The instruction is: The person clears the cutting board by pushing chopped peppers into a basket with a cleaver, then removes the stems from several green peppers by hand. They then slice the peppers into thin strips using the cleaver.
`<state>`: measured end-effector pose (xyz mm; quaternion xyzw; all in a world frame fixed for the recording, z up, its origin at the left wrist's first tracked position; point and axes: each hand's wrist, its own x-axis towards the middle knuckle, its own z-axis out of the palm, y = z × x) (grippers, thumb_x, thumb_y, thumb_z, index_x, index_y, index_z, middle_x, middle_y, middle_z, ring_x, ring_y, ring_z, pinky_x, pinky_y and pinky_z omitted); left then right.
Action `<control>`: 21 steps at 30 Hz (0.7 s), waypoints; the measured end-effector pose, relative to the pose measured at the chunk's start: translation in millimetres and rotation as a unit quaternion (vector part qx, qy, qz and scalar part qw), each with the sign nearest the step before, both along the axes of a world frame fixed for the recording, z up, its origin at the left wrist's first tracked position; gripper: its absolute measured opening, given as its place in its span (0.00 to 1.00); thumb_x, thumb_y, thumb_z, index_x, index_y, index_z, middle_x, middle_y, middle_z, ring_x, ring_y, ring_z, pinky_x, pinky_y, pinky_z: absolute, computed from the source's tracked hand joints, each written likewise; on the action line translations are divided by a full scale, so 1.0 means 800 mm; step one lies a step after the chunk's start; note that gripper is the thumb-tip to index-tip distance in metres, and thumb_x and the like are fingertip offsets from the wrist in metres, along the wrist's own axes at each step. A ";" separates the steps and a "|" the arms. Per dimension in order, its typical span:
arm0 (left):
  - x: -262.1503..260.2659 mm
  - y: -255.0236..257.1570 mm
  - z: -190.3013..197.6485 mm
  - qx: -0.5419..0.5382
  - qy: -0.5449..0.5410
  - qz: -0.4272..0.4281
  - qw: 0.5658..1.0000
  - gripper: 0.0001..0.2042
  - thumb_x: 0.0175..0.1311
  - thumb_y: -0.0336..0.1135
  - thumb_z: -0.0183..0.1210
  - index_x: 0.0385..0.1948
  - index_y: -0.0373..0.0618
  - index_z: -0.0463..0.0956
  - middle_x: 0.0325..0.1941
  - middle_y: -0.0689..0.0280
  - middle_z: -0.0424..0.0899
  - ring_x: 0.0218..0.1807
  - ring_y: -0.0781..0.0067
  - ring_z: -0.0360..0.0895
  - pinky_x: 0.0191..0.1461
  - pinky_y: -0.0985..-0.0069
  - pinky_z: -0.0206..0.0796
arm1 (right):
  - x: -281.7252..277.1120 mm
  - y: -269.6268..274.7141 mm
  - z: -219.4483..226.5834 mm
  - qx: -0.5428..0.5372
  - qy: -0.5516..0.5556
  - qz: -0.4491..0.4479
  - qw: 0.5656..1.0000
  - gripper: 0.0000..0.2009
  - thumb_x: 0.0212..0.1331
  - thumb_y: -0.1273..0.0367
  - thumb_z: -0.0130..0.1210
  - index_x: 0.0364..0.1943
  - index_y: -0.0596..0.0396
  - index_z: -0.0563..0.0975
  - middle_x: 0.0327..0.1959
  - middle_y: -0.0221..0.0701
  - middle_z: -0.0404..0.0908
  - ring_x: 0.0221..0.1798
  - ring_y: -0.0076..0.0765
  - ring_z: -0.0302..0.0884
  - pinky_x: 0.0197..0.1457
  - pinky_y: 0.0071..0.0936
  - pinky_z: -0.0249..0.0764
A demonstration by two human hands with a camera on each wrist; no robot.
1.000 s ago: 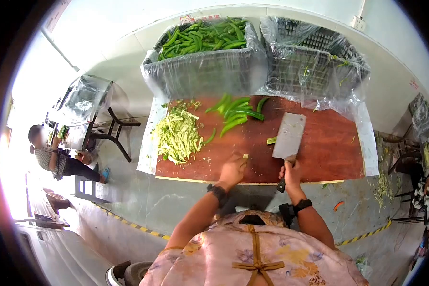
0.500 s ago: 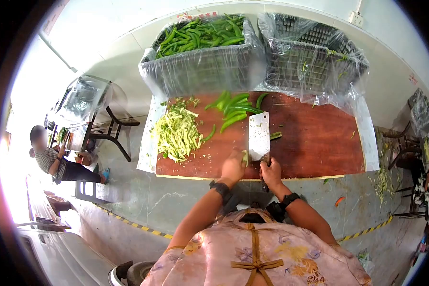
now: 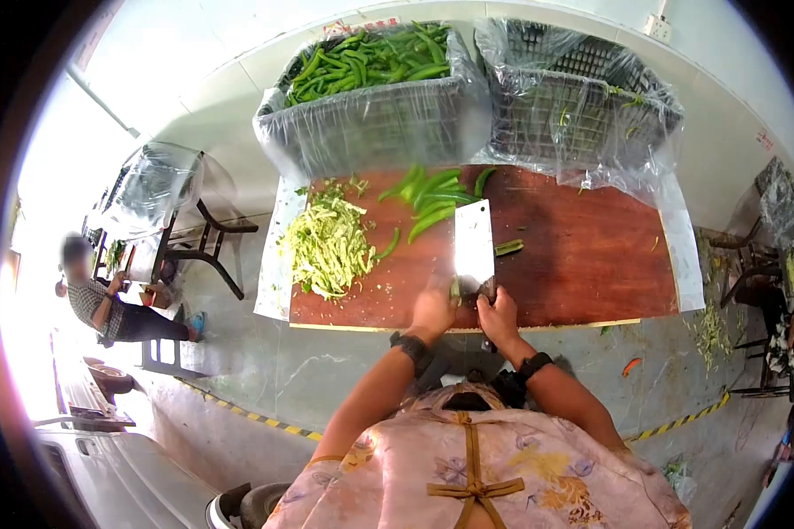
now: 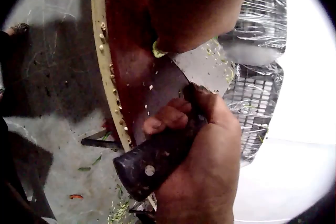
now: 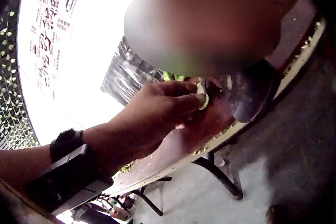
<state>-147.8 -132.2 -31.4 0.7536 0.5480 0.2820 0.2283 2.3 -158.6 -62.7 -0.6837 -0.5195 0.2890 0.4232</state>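
Note:
Fingers of my left hand (image 3: 434,310) pinch a small green pepper piece (image 5: 202,98) beside the cleaver blade (image 3: 475,242). My right hand (image 3: 499,317) grips the dark cleaver handle (image 4: 157,163) near the board's front edge; the blade points away from me. Pale green cut strips (image 3: 331,251) lie heaped on the left of the red-brown board (image 3: 591,264). Whole green peppers (image 3: 437,198) lie beyond the blade, and a green piece (image 3: 508,248) rests just right of it. In the right wrist view, a blur covers most of my right hand.
Behind the board stand a plastic-lined crate of green peppers (image 3: 370,132) and another lined crate (image 3: 582,119) with a few bits on its liner. A person (image 3: 97,295) is at a table on the far left. A chair (image 3: 207,234) stands left of the board.
The cleaver has moved left from the board's middle right and turned more upright, coming beside my left hand. During the last half second it has shifted slightly further left and toward me.

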 end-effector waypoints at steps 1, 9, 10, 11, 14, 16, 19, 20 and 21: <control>0.001 -0.001 0.001 -0.001 0.000 -0.001 1.000 0.19 0.48 0.28 0.59 0.45 0.38 0.72 0.42 0.47 0.75 0.44 0.44 0.74 0.47 0.60 0.69 | 0.000 -0.001 -0.002 -0.001 0.000 -0.001 1.000 0.11 0.55 0.67 0.52 0.31 0.64 0.70 0.20 0.42 0.76 0.25 0.41 0.75 0.30 0.41 0.69; -0.001 0.002 -0.003 0.007 -0.006 0.006 1.000 0.23 0.47 0.26 0.60 0.49 0.39 0.71 0.44 0.46 0.74 0.46 0.43 0.73 0.48 0.59 0.69 | -0.006 0.003 0.026 -0.013 -0.022 0.009 1.000 0.14 0.54 0.64 0.51 0.31 0.67 0.70 0.27 0.53 0.76 0.34 0.61 0.75 0.35 0.48 0.68; -0.001 0.003 -0.006 0.007 -0.006 0.006 1.000 0.23 0.47 0.26 0.60 0.49 0.39 0.71 0.44 0.46 0.74 0.46 0.43 0.73 0.48 0.59 0.69 | -0.007 0.006 0.026 -0.013 -0.022 0.009 1.000 0.14 0.54 0.64 0.51 0.31 0.67 0.70 0.27 0.53 0.76 0.34 0.61 0.75 0.35 0.48 0.68; -0.002 0.005 -0.010 0.007 0.001 0.006 1.000 0.22 0.46 0.26 0.60 0.48 0.39 0.71 0.44 0.46 0.74 0.46 0.43 0.73 0.48 0.59 0.69 | -0.009 0.009 0.026 -0.023 -0.027 0.007 0.999 0.15 0.54 0.64 0.51 0.31 0.67 0.70 0.27 0.53 0.76 0.34 0.62 0.74 0.36 0.49 0.68; -0.003 0.010 -0.011 -0.006 0.014 0.001 1.000 0.21 0.46 0.26 0.60 0.48 0.40 0.71 0.44 0.46 0.74 0.46 0.43 0.72 0.49 0.58 0.69 | -0.012 0.017 0.017 -0.020 -0.030 0.013 0.999 0.15 0.54 0.64 0.51 0.32 0.67 0.70 0.27 0.54 0.75 0.34 0.64 0.73 0.36 0.49 0.68; -0.004 0.012 -0.014 -0.019 0.020 -0.004 1.000 0.21 0.46 0.25 0.59 0.47 0.40 0.72 0.44 0.46 0.74 0.46 0.43 0.72 0.49 0.58 0.68 | -0.015 0.021 0.018 -0.008 -0.027 0.019 0.999 0.15 0.54 0.64 0.51 0.33 0.68 0.70 0.27 0.54 0.75 0.34 0.65 0.73 0.36 0.49 0.68; -0.005 0.013 -0.016 0.003 0.012 -0.006 1.000 0.21 0.46 0.25 0.58 0.47 0.40 0.71 0.44 0.46 0.74 0.47 0.43 0.71 0.51 0.59 0.68 | -0.018 0.027 0.017 0.022 -0.026 0.012 0.999 0.15 0.54 0.64 0.51 0.34 0.67 0.70 0.27 0.54 0.75 0.35 0.65 0.73 0.37 0.49 0.68; -0.006 0.012 -0.016 0.008 -0.004 -0.003 1.000 0.22 0.45 0.25 0.58 0.47 0.40 0.71 0.44 0.46 0.74 0.48 0.43 0.71 0.51 0.59 0.67 | -0.019 0.027 0.017 0.017 -0.025 0.006 1.000 0.15 0.54 0.65 0.51 0.34 0.67 0.71 0.27 0.54 0.75 0.35 0.64 0.73 0.37 0.49 0.68; -0.005 0.012 -0.014 0.013 -0.022 -0.001 1.000 0.22 0.45 0.24 0.58 0.47 0.40 0.71 0.44 0.46 0.74 0.48 0.43 0.71 0.52 0.59 0.67 | -0.018 0.029 0.012 0.012 -0.025 0.000 1.000 0.15 0.54 0.65 0.51 0.34 0.67 0.71 0.27 0.53 0.75 0.34 0.64 0.74 0.36 0.49 0.68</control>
